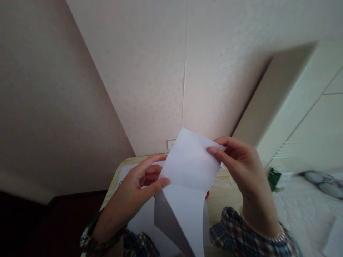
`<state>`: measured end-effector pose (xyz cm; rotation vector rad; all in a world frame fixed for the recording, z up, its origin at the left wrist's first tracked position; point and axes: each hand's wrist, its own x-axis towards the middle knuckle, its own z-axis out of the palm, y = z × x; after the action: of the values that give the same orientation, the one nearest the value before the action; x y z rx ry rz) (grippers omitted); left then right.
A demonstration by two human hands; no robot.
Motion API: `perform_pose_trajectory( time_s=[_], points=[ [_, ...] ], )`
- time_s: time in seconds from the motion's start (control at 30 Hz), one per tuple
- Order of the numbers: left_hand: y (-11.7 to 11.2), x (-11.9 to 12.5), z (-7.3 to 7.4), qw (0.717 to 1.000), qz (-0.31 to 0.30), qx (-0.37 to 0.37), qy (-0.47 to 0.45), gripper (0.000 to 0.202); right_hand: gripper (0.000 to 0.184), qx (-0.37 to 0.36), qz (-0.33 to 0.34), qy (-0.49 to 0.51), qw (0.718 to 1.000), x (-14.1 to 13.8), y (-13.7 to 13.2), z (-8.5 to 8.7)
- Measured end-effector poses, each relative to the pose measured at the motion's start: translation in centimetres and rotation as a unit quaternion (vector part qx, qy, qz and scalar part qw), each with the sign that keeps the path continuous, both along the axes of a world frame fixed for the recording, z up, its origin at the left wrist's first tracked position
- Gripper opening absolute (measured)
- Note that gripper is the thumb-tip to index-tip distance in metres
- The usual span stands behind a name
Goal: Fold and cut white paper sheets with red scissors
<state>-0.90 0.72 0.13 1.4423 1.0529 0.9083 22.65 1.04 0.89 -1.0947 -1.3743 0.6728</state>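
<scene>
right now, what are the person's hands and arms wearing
No gloves or rings show. The left hand has a dark patterned band at the wrist, the right hand a string of pale beads. Both arms wear plaid sleeves.

**Pale wooden table, white bed alongside**

The light wood table runs beneath both hands. Under the fingers of the left hand, a flat white sheet lies on it. Just below the fingers of the right hand, a small red thing, too hidden to identify, peeks past the held paper. Out past the right hand's knuckles, a white quilted bed bears a green-and-white packet and blurred grey items.
</scene>
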Motion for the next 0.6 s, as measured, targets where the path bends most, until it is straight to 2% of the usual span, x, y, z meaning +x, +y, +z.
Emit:
perform_pose_trajectory(
  time_s=[0.1,0.23,0.43,0.5,0.6],
  points=[
    [-0.1,-0.2,0.2,1.0,-0.02,0.012,0.01,0.044,0.01,0.0,-0.004,0.007,1.0,-0.2,0.0,0.1],
    [-0.2,-0.1,0.6,0.998,-0.054,0.022,0.014,0.03,0.009,0.006,-0.008,0.014,1.0,-0.2,0.0,0.1],
    [0.0,0.1,0.5,0.998,-0.049,0.036,0.03,0.024,0.009,0.009,0.003,-0.011,1.0,0.5,-0.1,-0.1],
    [0.2,0.1,0.2,0.996,-0.041,0.044,0.058,0.025,0.01,-0.002,0.021,-0.041,0.999,0.9,0.0,-0.1],
    [0.2,0.3,-0.4,0.984,-0.04,0.069,0.159,0.028,0.007,-0.028,0.056,-0.12,0.991,1.2,0.0,-0.1]
  ],
)
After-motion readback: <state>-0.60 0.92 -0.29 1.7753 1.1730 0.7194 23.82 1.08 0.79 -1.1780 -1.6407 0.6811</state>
